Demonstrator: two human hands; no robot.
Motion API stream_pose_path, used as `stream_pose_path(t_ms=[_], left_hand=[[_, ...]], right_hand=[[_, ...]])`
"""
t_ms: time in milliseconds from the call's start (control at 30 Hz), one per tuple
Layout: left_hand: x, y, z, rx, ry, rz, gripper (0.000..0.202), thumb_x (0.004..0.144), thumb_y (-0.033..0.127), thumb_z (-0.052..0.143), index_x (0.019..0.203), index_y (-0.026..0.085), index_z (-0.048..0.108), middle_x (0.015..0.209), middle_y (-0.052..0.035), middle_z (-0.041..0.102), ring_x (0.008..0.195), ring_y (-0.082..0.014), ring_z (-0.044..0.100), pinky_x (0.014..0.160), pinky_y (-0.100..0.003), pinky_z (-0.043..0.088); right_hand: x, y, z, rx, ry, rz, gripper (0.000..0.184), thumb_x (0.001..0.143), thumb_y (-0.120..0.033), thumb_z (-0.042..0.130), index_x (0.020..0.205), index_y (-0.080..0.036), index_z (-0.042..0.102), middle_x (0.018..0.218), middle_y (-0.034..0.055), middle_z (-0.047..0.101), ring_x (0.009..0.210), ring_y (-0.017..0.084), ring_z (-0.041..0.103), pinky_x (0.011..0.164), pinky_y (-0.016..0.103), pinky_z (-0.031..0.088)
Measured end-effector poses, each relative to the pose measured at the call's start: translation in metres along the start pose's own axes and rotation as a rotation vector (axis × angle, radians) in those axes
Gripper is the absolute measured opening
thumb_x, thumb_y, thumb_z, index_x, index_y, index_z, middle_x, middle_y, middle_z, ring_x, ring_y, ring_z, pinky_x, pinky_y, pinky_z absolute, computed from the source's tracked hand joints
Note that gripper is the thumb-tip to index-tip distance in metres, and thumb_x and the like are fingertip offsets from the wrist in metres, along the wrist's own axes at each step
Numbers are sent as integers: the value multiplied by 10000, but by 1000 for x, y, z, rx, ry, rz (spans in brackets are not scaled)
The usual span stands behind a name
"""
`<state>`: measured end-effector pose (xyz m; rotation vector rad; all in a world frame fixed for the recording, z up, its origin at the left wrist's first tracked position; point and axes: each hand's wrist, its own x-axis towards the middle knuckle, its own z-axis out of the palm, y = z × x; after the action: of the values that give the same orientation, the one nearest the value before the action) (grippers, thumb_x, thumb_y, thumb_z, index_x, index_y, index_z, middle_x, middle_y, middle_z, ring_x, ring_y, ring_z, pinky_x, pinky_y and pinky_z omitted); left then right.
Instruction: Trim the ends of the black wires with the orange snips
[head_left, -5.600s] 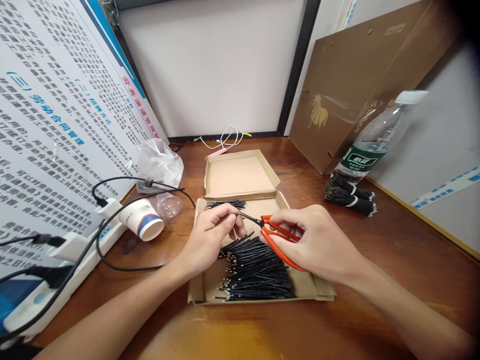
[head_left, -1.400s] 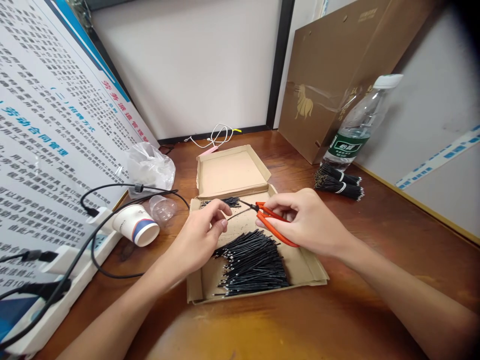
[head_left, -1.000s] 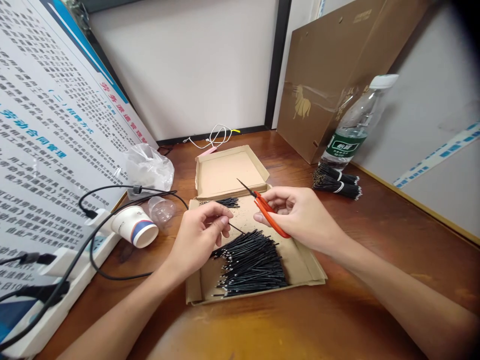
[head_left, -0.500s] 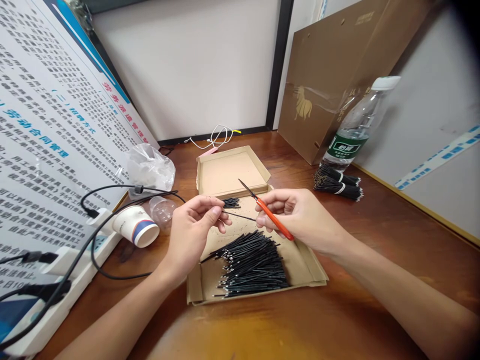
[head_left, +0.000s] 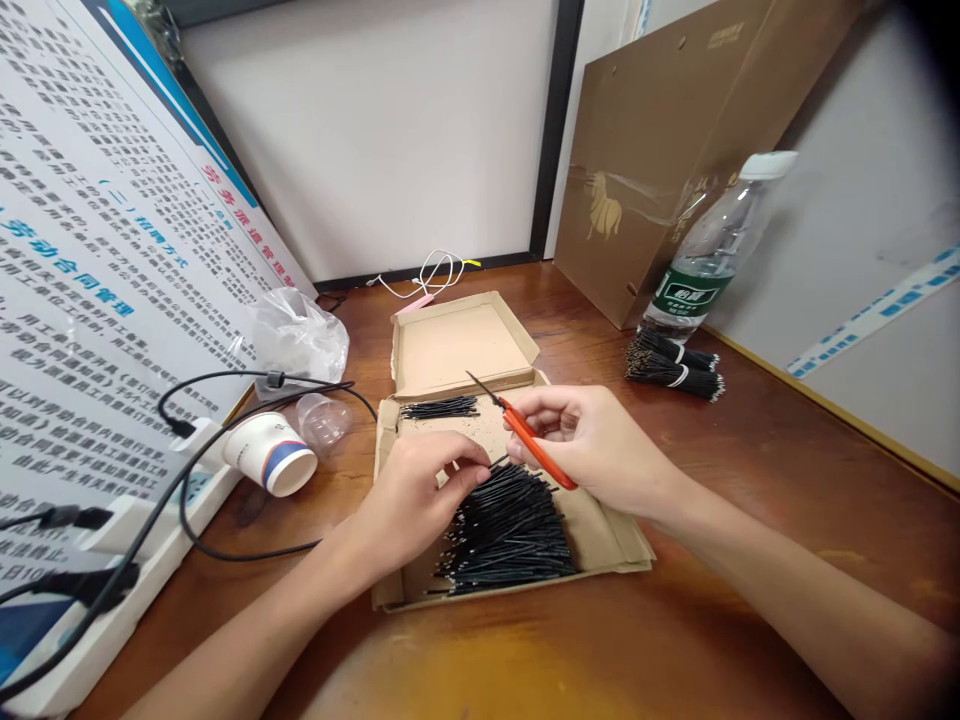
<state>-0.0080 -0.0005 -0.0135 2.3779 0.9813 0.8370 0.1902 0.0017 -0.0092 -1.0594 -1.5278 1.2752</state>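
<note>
Thin black wire [head_left: 499, 462] shows as a short dark length between the fingertips of the two hands, above the near tray of the box; its long axis lies roughly crosswise, rising slightly towards the right, and the rest is hidden behind the left fingers. The left hand [head_left: 427, 485] reaches in with its back up and knuckles bent, its grip pinched on the wire between thumb and forefinger. The right hand [head_left: 574, 430] has its grip clamped on scissors with red handles and slim dark blades [head_left: 529, 440], whose long axis runs diagonally, tips pointing forward and left, handles slanting back to the right; the blades look together. Whether the right fingertips also touch the wire, I cannot tell. Below the hands, a dense pile of short black wires with pale ends [head_left: 517, 540] lies mostly crosswise in the open brown cardboard box [head_left: 611, 535]. A small row of black wires [head_left: 441, 408] lies crosswise near the hinge. The box stands on the reddish-brown wooden desk [head_left: 720, 500].
</note>
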Motion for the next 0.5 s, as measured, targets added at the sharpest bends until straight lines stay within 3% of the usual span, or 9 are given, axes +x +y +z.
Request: stream_pose_path(t_ms=[267,367,500], left_hand=[[-1,0,1,-19,7,47,86,828,52,642,804,125,680,766,-46,705,721,-151,644,675,-255,486],[-1,3,-1,-16,67,-31,105,832,49,621,827,137,680,765,-33,710,637,-125,642,617,-233,495],[-2,7,-2,-201,112,-214,117,861,77,538,867,135,640,686,-11,661,415,-72,566,404,-173,448]], right_hand=[[-5,-2,10,3,-35,-20,202,671,-310,756,767,-146,689,689,35,682,602,131,612,567,257,513],[-5,-4,5,-13,-5,-24,196,682,-299,752,781,-144,682,674,27,669,586,123,601,541,244,497],[-6,-5,0,-54,7,-42,170,673,-267,761,755,-148,670,680,10,653,581,107,571,533,227,468]])
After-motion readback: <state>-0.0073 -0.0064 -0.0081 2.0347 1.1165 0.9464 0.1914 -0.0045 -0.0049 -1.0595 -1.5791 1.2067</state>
